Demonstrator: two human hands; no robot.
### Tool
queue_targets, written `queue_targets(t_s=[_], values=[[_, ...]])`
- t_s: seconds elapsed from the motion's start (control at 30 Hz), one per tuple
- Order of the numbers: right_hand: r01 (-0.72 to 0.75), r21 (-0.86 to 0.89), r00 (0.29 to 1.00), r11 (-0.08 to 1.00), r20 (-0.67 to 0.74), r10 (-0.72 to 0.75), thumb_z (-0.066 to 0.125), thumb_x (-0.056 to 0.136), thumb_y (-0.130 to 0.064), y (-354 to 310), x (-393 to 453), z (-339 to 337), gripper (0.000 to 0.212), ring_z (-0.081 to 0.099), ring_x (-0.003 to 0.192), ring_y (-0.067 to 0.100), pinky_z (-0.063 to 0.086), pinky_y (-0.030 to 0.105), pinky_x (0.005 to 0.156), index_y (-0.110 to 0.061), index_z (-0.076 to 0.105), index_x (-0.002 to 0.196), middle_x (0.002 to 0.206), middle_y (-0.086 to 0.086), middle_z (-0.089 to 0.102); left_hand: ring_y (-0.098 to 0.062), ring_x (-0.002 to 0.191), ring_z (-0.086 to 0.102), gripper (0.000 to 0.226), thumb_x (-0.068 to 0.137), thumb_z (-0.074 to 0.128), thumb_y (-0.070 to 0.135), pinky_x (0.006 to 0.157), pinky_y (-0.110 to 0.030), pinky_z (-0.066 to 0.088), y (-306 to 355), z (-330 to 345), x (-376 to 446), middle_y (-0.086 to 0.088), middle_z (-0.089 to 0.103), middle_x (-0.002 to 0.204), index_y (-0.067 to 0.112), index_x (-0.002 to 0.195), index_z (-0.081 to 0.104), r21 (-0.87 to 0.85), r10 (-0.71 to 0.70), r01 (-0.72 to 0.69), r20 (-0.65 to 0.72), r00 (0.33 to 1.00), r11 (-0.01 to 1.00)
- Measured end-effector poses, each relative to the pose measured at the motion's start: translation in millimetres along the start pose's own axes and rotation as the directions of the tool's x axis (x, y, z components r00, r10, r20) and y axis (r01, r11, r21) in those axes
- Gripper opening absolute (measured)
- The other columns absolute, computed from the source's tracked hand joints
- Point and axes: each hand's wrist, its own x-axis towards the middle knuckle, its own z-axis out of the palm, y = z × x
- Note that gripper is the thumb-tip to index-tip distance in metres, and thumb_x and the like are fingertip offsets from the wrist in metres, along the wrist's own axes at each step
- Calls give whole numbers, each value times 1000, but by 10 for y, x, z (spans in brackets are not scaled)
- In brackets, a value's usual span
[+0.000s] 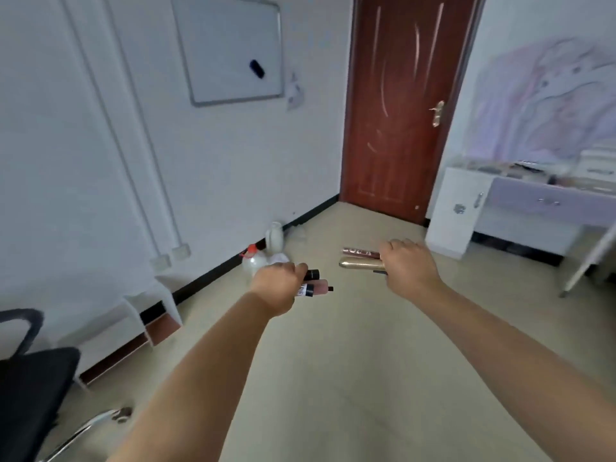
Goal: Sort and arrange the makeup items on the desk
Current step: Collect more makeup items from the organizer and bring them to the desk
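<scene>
Two hands out front, both loaded. Left hand (278,284) curled round a black-capped tube (311,274) and a pink tube (318,288) with a barcode label, both sticking out to the right of the fist. Right hand (407,261) gripping a gold tube (360,262) and a dark pink tube (361,251) with lettering, poking out to the left; a thin dark item under them, too small to tell. All items held in the air over the floor, none set down.

Step in hand, as I judge it: carrying makeup to the desk (546,195), far right by the wall, well apart from the hands. To do it well: keep grips tight, tubes level, turn right, lower each bunch onto a bare part of the top before letting go. Loose tube ends may slip.

Around: white cabinet (456,208) at the desk's near end, brown door (406,105), whiteboard (230,48), bottles (255,261) by the left wall, black chair (33,388) lower left. Desk top looks cluttered, blurred. A pale slanted leg (586,258) stands at the right edge, near the route.
</scene>
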Motion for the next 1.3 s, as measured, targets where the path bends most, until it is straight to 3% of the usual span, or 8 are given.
queue_targets(t_s=[0.3,0.57,0.77,0.93,1.0,1.03,1.17,1.3], values=[[-317,-45,947,947,34,318,50,81,-4,2646,48,248,34,54,105,28,38,31,78,-8,44,113,114,9,57,-28,100,57,36,85,47,6,74,-33,43,2084,-982,2387,-10,58,112,12,120,43,60,358,-352,-185,915,934],[-438,-132,898,889,-15,440,53,88,-16,4499,755,537,37,56,103,29,38,31,74,-8,41,122,114,10,59,-29,99,57,38,84,48,5,70,-35,44,3310,-1462,4422,-10,57,110,10,121,43,163,522,-496,-284,804,853],[-551,-87,834,830,-74,547,52,90,-28,5932,1703,595,35,57,100,30,34,30,67,-7,43,117,111,10,58,-29,98,58,39,83,51,7,72,-35,44,3901,-1936,6167,-10,59,110,9,122,43,182,556,-527,-322,766,830],[-614,-125,788,779,-52,613,53,83,-10,6932,2321,810,31,57,92,29,31,30,63,-7,44,112,94,8,56,-29,97,57,36,86,48,8,67,-32,38,4333,-2256,7388,-11,57,108,9,121,41,198,570,-537,-368,734,820],[-620,-133,784,773,-52,619,52,83,-8,7324,2574,1009,23,49,79,26,28,28,56,-9,42,104,85,5,52,-29,96,57,35,86,49,10,68,-33,39,4552,-2265,7850,-11,57,107,9,121,42,208,583,-547,-369,724,811],[-620,-125,784,775,-51,619,53,85,-11,7524,2710,1125,19,45,76,25,26,27,53,-10,40,99,90,6,55,-30,96,57,35,87,49,11,68,-34,39,4670,-2247,8087,-11,57,106,9,121,42,206,588,-553,-366,721,807],[-609,-95,792,787,-30,609,55,89,-31,8386,3303,1666,31,56,87,29,31,30,62,-8,43,107,105,11,59,-29,94,57,33,86,49,8,63,-32,35,5150,-2080,9069,-12,57,105,8,119,43,235,605,-557,-348,717,796],[-606,-67,795,793,-47,604,56,88,-27,9315,4011,2111,26,45,75,22,30,29,56,-10,42,101,90,6,52,-29,93,57,39,83,49,4,63,-32,34,5474,-2070,10104,-11,57,106,9,121,42,248,575,-519,-319,754,818]])
